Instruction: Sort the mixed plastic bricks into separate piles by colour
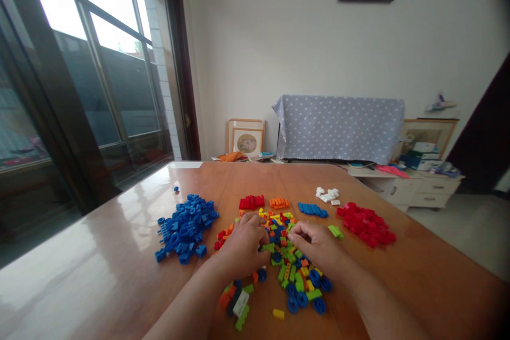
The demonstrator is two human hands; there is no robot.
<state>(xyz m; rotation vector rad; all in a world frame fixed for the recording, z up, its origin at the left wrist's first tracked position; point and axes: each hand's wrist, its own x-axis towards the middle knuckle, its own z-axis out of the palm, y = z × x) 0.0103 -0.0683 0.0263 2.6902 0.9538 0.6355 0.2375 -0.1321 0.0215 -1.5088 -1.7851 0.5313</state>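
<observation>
A mixed pile of toy building bricks [297, 263] in green, yellow, orange, red and blue lies on the table between my hands. My left hand [249, 239] is over the pile's left side, fingers bent downward and apart, with no brick visible in them. At the right edge of the pile, my right hand [319, 244] has thumb and fingertips drawn together. Whatever they may pinch is too small or hidden to name. Blue wheels [303, 299] sit at the pile's near end. By my left forearm is a small group with a white brick [240, 304].
Sorted bricks surround the pile: a blue heap [187, 226], red row [252, 202], orange row [279, 203], blue row [313, 209], white bricks [328, 195], red heap [366, 223] and green bricks [336, 231]. One yellow brick [278, 314] lies near the wooden table's [131, 276] front.
</observation>
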